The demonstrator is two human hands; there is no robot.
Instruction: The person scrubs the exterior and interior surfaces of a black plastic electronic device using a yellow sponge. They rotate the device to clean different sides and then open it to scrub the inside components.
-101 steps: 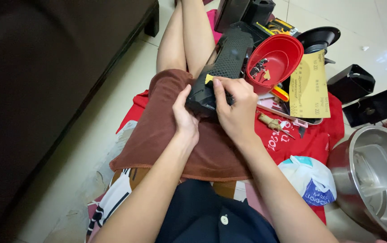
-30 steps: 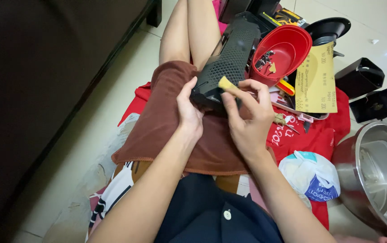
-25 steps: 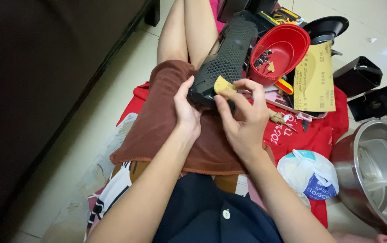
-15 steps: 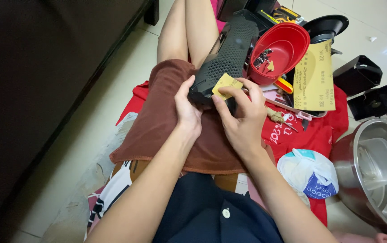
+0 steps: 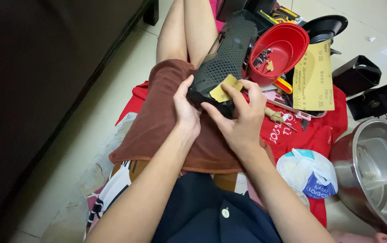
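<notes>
Pale floor tiles (image 5: 112,121) lie open leftward; clutter crowds right. On the lap, left hand (image 5: 186,110) grips the black mesh casing (image 5: 225,63); right hand (image 5: 243,117) apparently pinches a sandpaper scrap (image 5: 224,90) against its near edge.

Home: tiled floor (image 5: 112,103), dark sofa (image 5: 45,67)

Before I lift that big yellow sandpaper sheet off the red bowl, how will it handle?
The sandpaper sheet likely feels light and floppy: it is thin and lies propped against the red bowl. It would probably sag if pinched at one corner.
</notes>
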